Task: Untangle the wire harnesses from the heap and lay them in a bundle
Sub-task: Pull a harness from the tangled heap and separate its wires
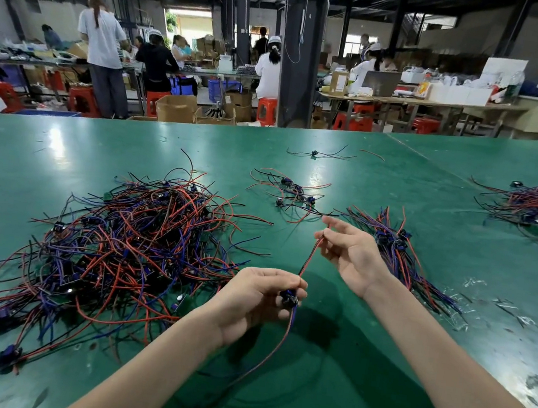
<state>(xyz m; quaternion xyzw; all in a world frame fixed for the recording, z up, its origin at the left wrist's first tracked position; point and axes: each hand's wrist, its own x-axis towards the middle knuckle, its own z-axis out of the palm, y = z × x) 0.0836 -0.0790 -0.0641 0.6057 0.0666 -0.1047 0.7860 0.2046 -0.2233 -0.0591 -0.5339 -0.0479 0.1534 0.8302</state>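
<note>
Above the glossy green desk [130,149], one red-and-blue wire harness [308,261] is stretched between both hands. The left hand [257,300] grips its black connector and the right hand [352,250] pinches the lead. It is best drawn straight, clear of the tangled heap of red, blue and black wires [123,245], and then laid connector-to-connector on the aligned bundle of harnesses [402,257].

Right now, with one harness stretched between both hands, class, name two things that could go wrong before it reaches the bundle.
1. The tail of the harness hangs below the left hand, close to the edge of the heap; it may snag a loose strand and drag it along.
2. The bundle lies just behind the right hand, whose wrist could knock its wires askew when laying the harness down.
</note>
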